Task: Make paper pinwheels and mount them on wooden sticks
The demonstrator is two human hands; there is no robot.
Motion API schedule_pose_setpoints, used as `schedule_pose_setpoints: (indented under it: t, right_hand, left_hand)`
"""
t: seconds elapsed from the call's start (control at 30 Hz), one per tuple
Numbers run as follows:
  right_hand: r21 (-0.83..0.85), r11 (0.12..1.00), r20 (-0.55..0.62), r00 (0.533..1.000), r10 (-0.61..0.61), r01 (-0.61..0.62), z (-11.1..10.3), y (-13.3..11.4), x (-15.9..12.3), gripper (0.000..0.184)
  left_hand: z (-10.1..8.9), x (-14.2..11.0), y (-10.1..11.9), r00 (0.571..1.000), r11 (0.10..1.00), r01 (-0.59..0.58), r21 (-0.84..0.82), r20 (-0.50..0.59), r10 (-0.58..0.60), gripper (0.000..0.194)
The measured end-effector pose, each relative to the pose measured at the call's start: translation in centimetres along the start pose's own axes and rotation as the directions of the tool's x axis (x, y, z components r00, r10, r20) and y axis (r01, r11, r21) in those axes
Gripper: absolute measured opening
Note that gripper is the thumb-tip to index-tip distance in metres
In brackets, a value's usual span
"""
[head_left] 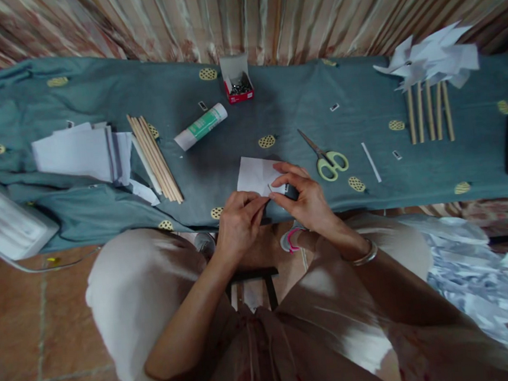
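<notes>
A white square of paper (251, 174) lies at the near edge of the table, in front of me. My left hand (240, 216) pinches its near edge between thumb and fingers. My right hand (305, 196) is closed at the paper's right side, thumb and fingertips meeting close to my left fingertips. A short thin dark line shows on the paper beside the right fingertips; whether it is a cut, a crease or a pin I cannot tell. Right of the hands lie scissors with light green handles (332, 166), blades partly apart.
A glue stick (201, 127) and an open red box of small metal pieces (239, 89) lie beyond the paper. Wooden sticks (155, 157) and stacked paper (75, 153) are left. Paper pinwheels (436, 59) on sticks and a paper strip (371, 162) are right. Paper scraps (474, 272) fill the lower right.
</notes>
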State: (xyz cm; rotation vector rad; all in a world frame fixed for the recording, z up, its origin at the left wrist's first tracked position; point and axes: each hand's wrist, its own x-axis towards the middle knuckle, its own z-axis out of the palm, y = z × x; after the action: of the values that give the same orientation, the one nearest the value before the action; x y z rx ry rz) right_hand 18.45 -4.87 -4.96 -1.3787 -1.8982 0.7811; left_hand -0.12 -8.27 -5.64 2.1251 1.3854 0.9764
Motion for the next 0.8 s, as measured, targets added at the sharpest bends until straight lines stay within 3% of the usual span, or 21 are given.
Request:
schedule_pose_setpoints:
  t: [0.57, 0.8]
  right_hand:
    - [-0.034, 0.999, 0.009, 0.999, -0.031, 0.032, 0.06, -0.10, -0.24, 0.003]
    - [-0.015, 0.999, 0.019, 0.999, -0.039, 0.040, 0.04, -0.22, -0.36, 0.010]
  left_hand:
    - [0.06, 0.22, 0.22, 0.999, 0.999, 0.041, 0.023, 0.003, -0.042, 0.018]
    - [0.05, 0.24, 0.32, 0.999, 0.998, 0.048, 0.048, 0.011, -0.048, 0.019]
